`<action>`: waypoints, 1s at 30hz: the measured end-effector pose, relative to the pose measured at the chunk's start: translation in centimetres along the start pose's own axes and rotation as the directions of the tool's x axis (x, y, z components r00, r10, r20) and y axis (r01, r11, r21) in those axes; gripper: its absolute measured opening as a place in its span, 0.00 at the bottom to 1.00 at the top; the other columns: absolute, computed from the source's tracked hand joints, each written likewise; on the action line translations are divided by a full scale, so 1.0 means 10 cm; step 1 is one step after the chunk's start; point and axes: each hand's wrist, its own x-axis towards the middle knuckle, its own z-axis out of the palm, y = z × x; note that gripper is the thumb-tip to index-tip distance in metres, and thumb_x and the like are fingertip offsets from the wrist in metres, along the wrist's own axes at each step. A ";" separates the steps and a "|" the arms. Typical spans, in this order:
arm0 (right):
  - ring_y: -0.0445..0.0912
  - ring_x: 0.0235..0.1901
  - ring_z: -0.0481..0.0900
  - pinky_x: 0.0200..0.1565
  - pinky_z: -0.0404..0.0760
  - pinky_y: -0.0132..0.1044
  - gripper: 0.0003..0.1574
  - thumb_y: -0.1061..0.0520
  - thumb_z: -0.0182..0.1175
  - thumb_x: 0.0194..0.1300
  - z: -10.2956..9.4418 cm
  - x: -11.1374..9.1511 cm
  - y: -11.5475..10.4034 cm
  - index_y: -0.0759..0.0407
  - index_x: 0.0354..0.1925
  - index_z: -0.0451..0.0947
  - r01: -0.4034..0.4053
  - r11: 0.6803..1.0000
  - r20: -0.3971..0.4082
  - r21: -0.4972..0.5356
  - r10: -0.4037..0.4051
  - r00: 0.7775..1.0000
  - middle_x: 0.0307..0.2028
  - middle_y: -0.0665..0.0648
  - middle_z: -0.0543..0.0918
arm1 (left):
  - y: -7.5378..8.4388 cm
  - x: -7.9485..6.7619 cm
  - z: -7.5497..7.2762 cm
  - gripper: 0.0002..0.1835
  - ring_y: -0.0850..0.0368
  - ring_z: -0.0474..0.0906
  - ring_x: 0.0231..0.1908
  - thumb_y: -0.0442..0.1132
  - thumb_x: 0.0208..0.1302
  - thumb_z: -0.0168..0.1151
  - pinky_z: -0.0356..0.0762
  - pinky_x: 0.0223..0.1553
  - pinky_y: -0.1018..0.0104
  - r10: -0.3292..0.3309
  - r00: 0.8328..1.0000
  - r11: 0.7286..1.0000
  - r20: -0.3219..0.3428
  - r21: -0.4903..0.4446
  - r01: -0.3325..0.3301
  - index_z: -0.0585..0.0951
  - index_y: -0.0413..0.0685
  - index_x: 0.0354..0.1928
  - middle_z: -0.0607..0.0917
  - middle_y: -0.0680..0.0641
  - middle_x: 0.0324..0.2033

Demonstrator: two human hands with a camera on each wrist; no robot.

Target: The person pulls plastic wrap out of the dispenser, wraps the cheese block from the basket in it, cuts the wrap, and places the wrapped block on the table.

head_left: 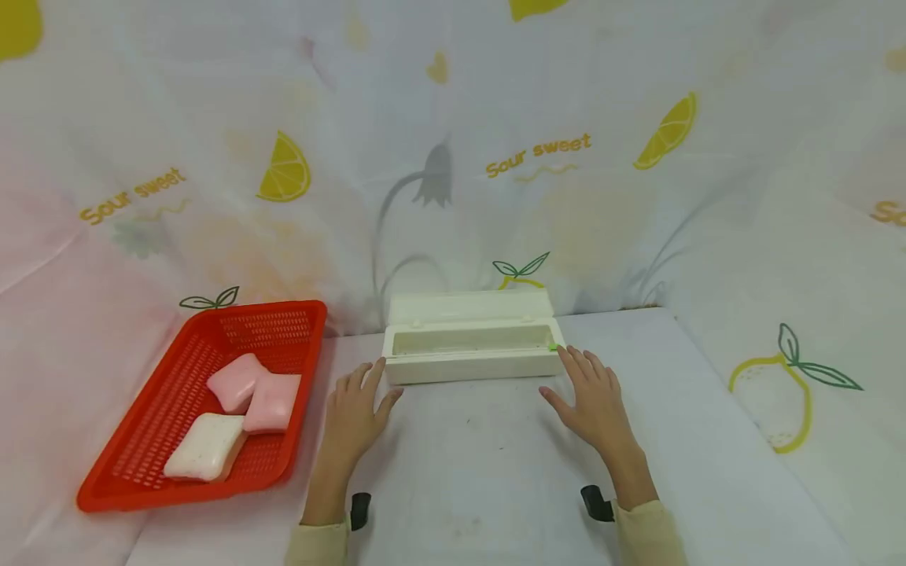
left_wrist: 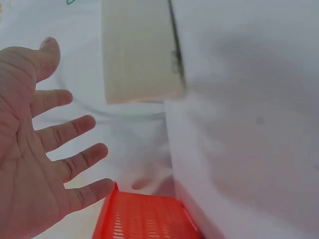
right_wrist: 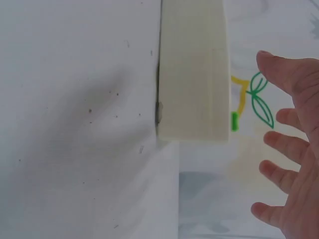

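Note:
A long cream-white box (head_left: 474,365), shaped like a cling film dispenser, lies at the back of the table. Its lid (head_left: 470,306) is raised against the backdrop, and a small green tab (head_left: 554,347) shows at the right end of its front edge. My left hand (head_left: 357,413) hovers by the box's left end, fingers spread and holding nothing. On the other side, my right hand (head_left: 593,393) is by the right end, fingers likewise apart, palm empty. In the right wrist view the box's front wall (right_wrist: 194,74) stands beside the fingers.
To the left stands a red plastic basket (head_left: 309,354) with two pink soap-like bars (head_left: 272,402) and a white bar (head_left: 205,448) in it. A lemon-printed cloth (head_left: 453,102) hangs behind the white table (head_left: 467,487).

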 end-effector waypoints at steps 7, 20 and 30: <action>0.61 0.65 0.62 0.58 0.60 0.65 0.47 0.42 0.69 0.60 -0.03 0.05 -0.03 0.61 0.69 0.65 0.021 1.000 -0.023 0.019 -0.020 1.000 0.65 0.64 0.69 | -0.01 0.43 -0.02 0.29 0.33 0.69 0.53 0.48 0.65 0.66 0.70 0.50 0.39 0.021 1.000 0.998 0.021 -0.062 -0.020 0.75 0.43 0.64 0.77 0.34 0.54; 0.62 0.63 0.66 0.58 0.63 0.65 0.45 0.46 0.70 0.60 -0.06 -0.08 -0.04 0.62 0.69 0.66 0.026 0.999 -0.026 0.041 -0.025 0.999 0.64 0.66 0.71 | 0.07 0.80 0.16 0.22 0.36 0.67 0.51 0.45 0.65 0.66 0.67 0.45 0.41 0.006 0.984 0.993 0.176 -0.121 0.015 0.81 0.46 0.59 0.78 0.38 0.49; 0.61 0.62 0.68 0.57 0.65 0.65 0.44 0.50 0.71 0.59 0.00 -0.15 -0.02 0.64 0.68 0.67 0.032 0.997 -0.042 0.069 -0.029 0.999 0.63 0.66 0.72 | 0.06 0.88 0.24 0.05 0.40 0.71 0.48 0.41 0.62 0.69 0.64 0.44 0.38 -0.048 0.980 0.964 0.191 -0.250 0.096 0.89 0.51 0.38 0.81 0.47 0.38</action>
